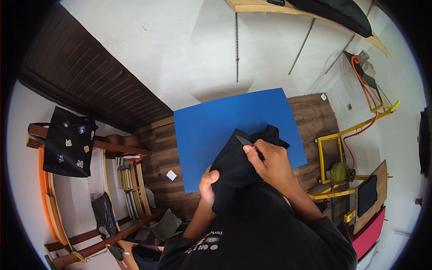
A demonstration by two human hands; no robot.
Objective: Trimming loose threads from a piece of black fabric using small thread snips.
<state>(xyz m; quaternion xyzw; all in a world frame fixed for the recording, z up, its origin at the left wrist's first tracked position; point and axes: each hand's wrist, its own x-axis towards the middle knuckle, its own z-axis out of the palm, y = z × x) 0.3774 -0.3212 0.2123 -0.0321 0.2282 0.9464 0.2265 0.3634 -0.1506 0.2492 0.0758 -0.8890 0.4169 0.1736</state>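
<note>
A piece of black cloth (234, 164) is held up in front of me, above a blue sheet (211, 126) lying on the wooden floor. My left hand (208, 183) grips the cloth's lower left edge. My right hand (267, 162) is closed around a small tool with a red grip and a thin metal blade (244, 140), whose tip rests against the top of the cloth. Part of the cloth's top (272, 135) bunches behind my right hand.
A black tote bag with small patches (68, 143) hangs on a wooden rack at the left. A yellow metal frame (335, 157) with a green gas cylinder (342, 172) and an orange hose stands at the right. A white scrap (171, 175) lies on the floor.
</note>
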